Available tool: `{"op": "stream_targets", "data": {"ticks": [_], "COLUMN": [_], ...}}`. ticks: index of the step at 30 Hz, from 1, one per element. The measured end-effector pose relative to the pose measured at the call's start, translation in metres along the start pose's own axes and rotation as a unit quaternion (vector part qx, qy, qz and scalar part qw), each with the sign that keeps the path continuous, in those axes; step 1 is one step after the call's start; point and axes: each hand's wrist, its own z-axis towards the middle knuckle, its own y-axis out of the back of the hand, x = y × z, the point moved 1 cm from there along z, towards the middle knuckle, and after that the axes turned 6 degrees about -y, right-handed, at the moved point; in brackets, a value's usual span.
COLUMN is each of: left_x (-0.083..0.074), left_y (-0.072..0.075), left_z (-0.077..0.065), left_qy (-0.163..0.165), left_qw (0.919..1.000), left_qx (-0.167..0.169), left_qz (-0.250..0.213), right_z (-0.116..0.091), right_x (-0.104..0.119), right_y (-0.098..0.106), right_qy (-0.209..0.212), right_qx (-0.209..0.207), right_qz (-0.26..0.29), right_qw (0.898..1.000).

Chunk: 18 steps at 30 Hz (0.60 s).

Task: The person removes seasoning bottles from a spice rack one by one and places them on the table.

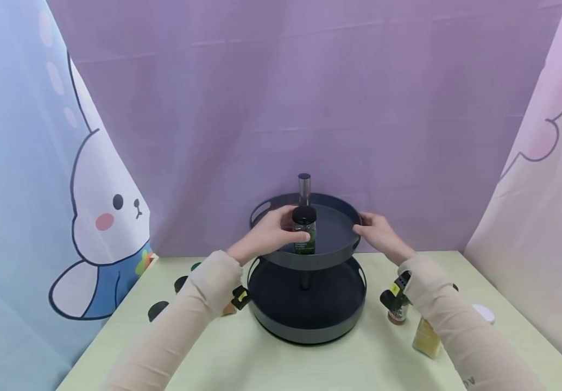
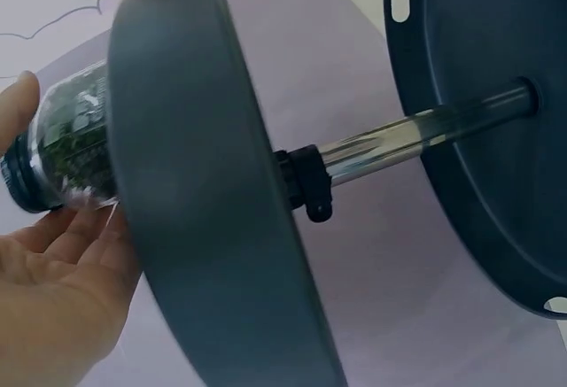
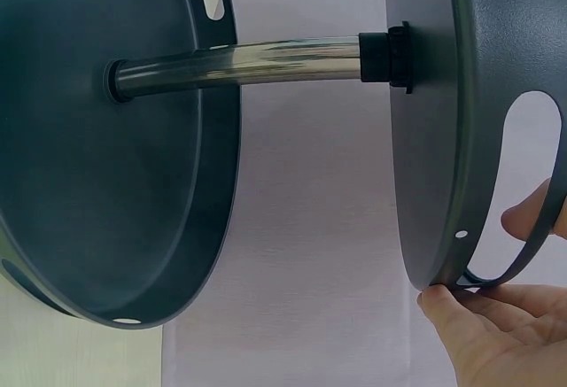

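Note:
A dark grey two-tier round stand has its upper tray [image 1: 310, 263] above a wider lower tray [image 1: 305, 309], joined by a metal pole [image 3: 292, 61]. My left hand [image 1: 275, 232] holds a clear spice jar [image 1: 305, 247] with a black lid and dark green contents, thumb on the near side. The jar is upright, inside the upper tray's near rim. In the left wrist view, the tray wall hides the base of the jar [image 2: 78, 126]. At the upper tray's right side, my right hand [image 1: 380, 234] grips the rim by the handle slot [image 3: 527, 157].
Left of the stand, black-lidded jars [image 1: 157, 310] and a green lid [image 1: 195, 266] are partly hidden by my left sleeve. On the right are a small spice jar [image 1: 397, 315], a jar with yellow contents [image 1: 426, 339] and a white lid [image 1: 484, 313]. A purple curtain [image 1: 310, 108] hangs behind.

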Motion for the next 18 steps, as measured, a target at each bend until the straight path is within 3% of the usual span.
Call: {"op": "stream_targets", "data": {"ticks": [7, 18], "left_x": [0.0080, 0.0084], "left_y": [-0.0059, -0.0067], "left_z": [0.0019, -0.0004], "left_qy": [0.002, -0.005], "left_qw": [0.9986, 0.9965], "left_qx": [0.007, 0.019], "left_qz": [0.053, 0.081], "right_z": [-0.0004, 0.0003], "right_x": [0.0023, 0.0022], "right_y": [-0.0012, -0.0019], "right_qy": [0.003, 0.000], "right_qx": [0.000, -0.001], "right_qz": [-0.002, 0.002], "right_qw": [1.000, 1.000]}}
